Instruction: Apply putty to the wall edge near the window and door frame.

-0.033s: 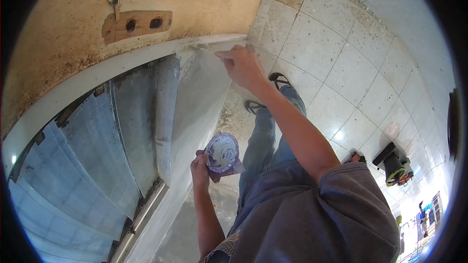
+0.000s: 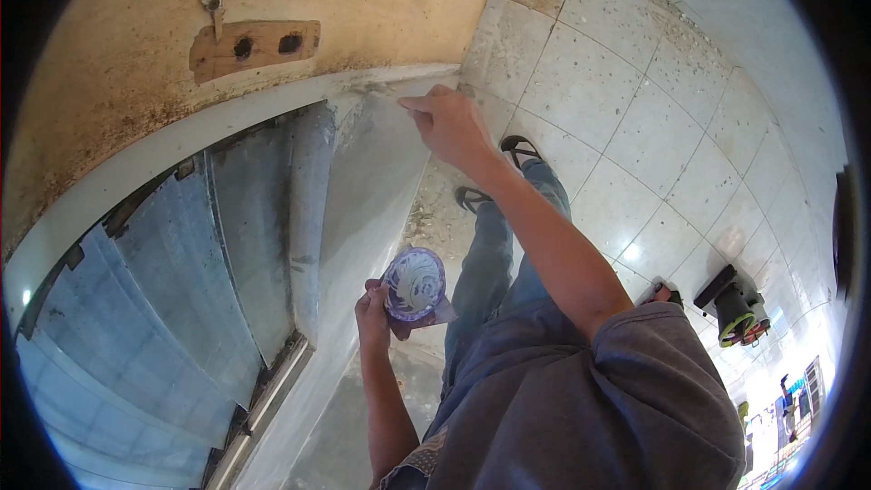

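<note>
My left hand (image 2: 372, 313) grips a round purple container (image 2: 413, 286) holding white paste, with a flat brownish piece (image 2: 440, 313) at its lower edge. Up at the corner of the white frame strip (image 2: 245, 111), my right hand (image 2: 445, 122) pinches a thin pale tool (image 2: 388, 91), too small to make out clearly, against the ledge where the frame meets the smeared white wall face (image 2: 363, 163). Left of that are bluish louvre glass panes (image 2: 154, 254) with dark, dirty edges.
A stained yellow wall (image 2: 363, 0) has a wooden patch (image 2: 259, 47) with two holes. White floor tiles (image 2: 599, 100) lie around my sandalled feet (image 2: 522, 150). At right stands a dark object with green trim (image 2: 735, 318), near another dark sandal or foot (image 2: 662, 295). Hanging items (image 2: 789, 408) show lower right.
</note>
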Tool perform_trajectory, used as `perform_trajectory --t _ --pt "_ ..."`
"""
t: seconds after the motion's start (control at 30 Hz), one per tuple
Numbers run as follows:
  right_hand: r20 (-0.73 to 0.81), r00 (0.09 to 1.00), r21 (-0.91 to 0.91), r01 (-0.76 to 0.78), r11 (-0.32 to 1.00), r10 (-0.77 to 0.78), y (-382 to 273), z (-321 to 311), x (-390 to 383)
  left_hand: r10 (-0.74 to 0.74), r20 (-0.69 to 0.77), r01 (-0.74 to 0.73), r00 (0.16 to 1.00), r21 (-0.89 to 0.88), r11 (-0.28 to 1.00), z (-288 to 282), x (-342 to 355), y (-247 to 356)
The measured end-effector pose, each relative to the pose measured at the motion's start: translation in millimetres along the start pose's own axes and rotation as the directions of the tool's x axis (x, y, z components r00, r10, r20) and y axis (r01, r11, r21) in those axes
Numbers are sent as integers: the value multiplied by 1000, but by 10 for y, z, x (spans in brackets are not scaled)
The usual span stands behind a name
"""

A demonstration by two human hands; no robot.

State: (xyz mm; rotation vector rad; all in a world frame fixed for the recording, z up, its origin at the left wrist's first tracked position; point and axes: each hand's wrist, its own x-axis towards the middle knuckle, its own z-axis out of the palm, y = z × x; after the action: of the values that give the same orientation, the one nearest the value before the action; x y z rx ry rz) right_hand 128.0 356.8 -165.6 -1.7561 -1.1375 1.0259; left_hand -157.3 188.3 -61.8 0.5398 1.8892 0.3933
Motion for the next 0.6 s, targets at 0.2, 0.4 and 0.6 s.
perform_trajectory --t 0.2,0.4,0.6 --pt "-7 993 -19 -122 992 122 273 143 -174 19 26 -20 999 19 1000 -7 21 81" --pt "-189 950 328 -176 928 247 41 403 -403 57 41 -60 998 68 996 -139 -198 384" --pt "-248 907 559 -154 814 342 -418 884 -586 224 92 -227 970 25 973 -626 -280 588"
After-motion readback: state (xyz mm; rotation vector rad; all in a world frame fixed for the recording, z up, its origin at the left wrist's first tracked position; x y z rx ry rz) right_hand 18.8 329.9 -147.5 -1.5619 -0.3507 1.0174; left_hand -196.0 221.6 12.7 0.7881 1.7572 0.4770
